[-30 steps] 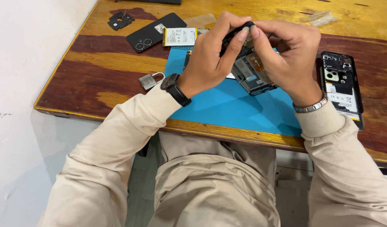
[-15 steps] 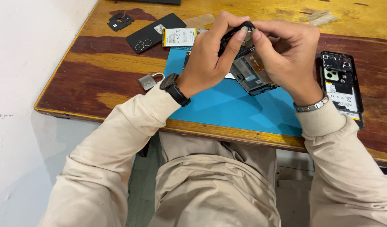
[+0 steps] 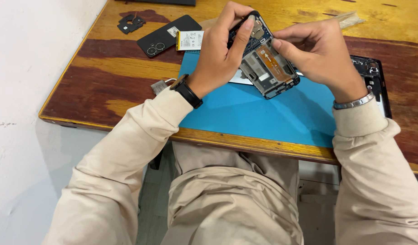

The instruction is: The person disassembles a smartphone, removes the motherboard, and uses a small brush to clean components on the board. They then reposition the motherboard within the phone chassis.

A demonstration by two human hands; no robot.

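Left hand (image 3: 218, 59) clamps the opened phone frame (image 3: 265, 63) tilted just above the blue mat (image 3: 245, 109), steadying it while the right hand (image 3: 318, 54) pinches its upper edge.

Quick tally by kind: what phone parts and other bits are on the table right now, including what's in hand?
Opened phone bodies: 2, one held, one lying at right
Black back cover: 1
Battery: 1
Small black plate: 1
Padlock: 1
Blue mat: 1
Total: 7
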